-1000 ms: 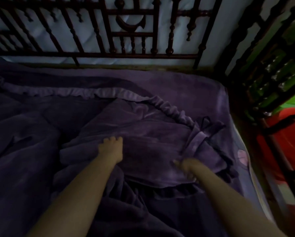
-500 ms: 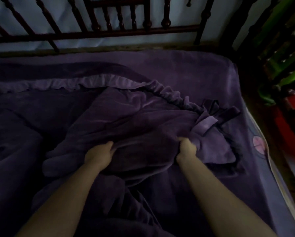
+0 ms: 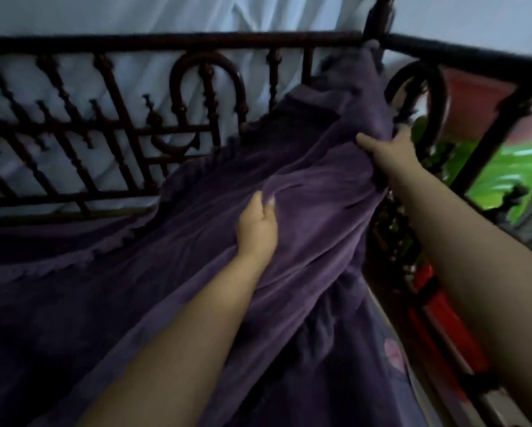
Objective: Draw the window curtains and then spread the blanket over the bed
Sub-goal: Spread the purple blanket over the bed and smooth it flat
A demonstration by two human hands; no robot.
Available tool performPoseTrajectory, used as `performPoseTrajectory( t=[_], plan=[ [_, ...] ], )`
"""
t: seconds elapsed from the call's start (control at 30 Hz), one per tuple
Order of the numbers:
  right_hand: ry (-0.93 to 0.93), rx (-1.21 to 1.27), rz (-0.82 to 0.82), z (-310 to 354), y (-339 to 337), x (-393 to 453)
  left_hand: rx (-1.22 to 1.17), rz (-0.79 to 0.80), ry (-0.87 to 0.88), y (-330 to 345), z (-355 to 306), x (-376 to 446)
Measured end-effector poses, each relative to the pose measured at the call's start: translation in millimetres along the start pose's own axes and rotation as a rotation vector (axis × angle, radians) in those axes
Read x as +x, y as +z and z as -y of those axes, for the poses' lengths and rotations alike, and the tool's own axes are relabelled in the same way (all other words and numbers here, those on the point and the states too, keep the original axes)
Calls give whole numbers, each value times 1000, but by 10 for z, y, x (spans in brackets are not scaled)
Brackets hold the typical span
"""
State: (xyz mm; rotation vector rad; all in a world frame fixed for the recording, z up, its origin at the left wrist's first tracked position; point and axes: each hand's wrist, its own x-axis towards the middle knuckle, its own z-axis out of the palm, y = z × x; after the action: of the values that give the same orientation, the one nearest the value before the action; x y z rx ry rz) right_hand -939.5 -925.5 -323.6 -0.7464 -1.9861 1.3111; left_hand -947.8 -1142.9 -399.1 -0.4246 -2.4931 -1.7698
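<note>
Step in hand, by judgement: spreading the blanket; no window curtains can be made out. At far left the dark turned-wood bed rail [image 3: 110, 131] stands against pale cloth. The purple blanket [image 3: 166, 272], soft, plush and frill-edged, lies across the bed and rises in a taut fold toward the corner post [image 3: 378, 13]. Left hand [image 3: 257, 228]: grip clamped on a bunched fold mid-blanket. Right hand [image 3: 387, 149]: grip clamped on the raised edge near the post. Next move likely calls for drawing that edge outward and laying it flat at the corner.
</note>
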Motion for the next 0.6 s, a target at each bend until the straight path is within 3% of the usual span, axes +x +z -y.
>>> performPoseTrajectory(
  t=[0.1,0.2,0.37,0.6],
  plan=[
    [175,-265,85,-484,-35,76,168,246,-116,369,376,193],
    [335,-387,298,-1241,111,-152,439,490,-202,609,928,263],
    [468,-661,665,-2343,491,-920,886,718,-290,625,1900,-191],
    [562,-632,886,-3032,1157,-1759,1041,887,-309,105,2618,-553]
  ],
)
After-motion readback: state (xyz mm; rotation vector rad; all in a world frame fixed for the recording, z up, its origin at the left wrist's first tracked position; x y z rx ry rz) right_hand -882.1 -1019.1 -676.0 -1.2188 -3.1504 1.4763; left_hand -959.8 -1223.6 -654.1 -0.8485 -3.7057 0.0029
